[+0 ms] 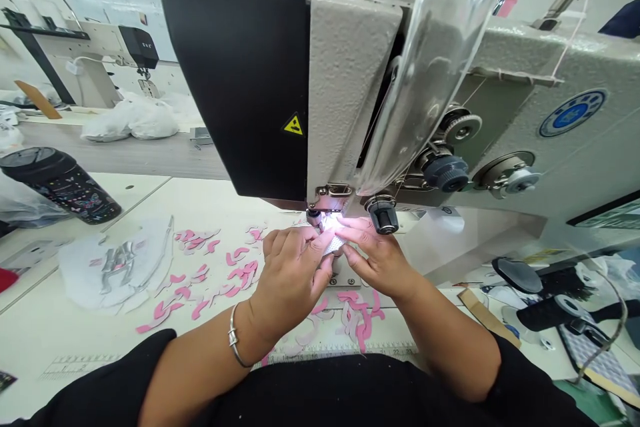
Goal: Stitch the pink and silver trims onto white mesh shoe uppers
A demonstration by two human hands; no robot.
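A grey industrial sewing machine (350, 67) with a black front panel fills the middle of the view. Under its lit needle area lies a small white perforated piece (332, 244). My left hand (290, 273) pinches that piece from the left, fingers curled, a silver bracelet on the wrist. My right hand (375, 253) presses on the piece from the right, fingertips together close to the presser foot (316, 217). The lamp's glare washes out the fingertips.
Several pink cut shapes (210, 280) lie scattered on the white table (60, 333), beside a stack of white pieces (117, 267). A dark patterned bottle (60, 183) lies at left. Black tools sit at right (545, 293). Another sewing machine (100, 47) stands behind.
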